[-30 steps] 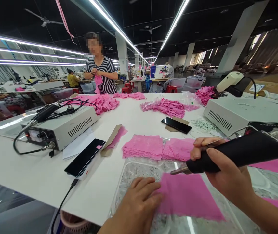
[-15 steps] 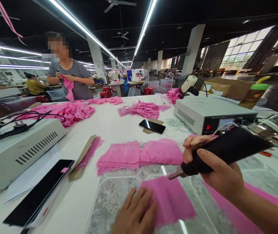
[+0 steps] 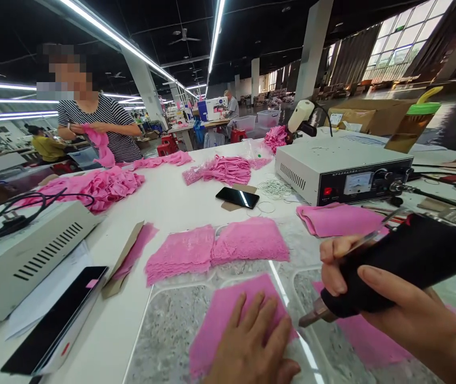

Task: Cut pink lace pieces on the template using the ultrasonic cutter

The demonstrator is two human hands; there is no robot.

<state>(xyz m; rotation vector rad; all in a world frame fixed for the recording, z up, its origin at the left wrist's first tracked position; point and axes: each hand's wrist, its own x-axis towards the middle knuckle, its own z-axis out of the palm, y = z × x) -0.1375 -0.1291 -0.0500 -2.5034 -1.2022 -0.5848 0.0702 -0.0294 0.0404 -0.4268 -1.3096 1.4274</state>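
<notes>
My left hand [image 3: 252, 349] lies flat, fingers spread, on a pink fabric piece [image 3: 222, 312] that rests on a clear glass plate [image 3: 164, 336]. My right hand [image 3: 391, 304] is closed around a black handheld tool [image 3: 407, 261] whose metal tip [image 3: 311, 318] hovers just right of the fabric piece. Two stacks of pink lace pieces [image 3: 215, 248] lie beyond the plate. More pink fabric [image 3: 367, 341] lies under my right hand.
A white control box [image 3: 340, 170] stands at the right, another [image 3: 23, 250] at the left with a phone [image 3: 52, 325] in front. A second phone [image 3: 238, 197] lies mid-table. A person in a striped shirt [image 3: 100, 125] handles pink fabric across the table, with pink piles [image 3: 92, 186] nearby.
The view has swung right and closer. My left hand slid up onto the pink piece. The tool's tip dropped lower and to the right of the piece.
</notes>
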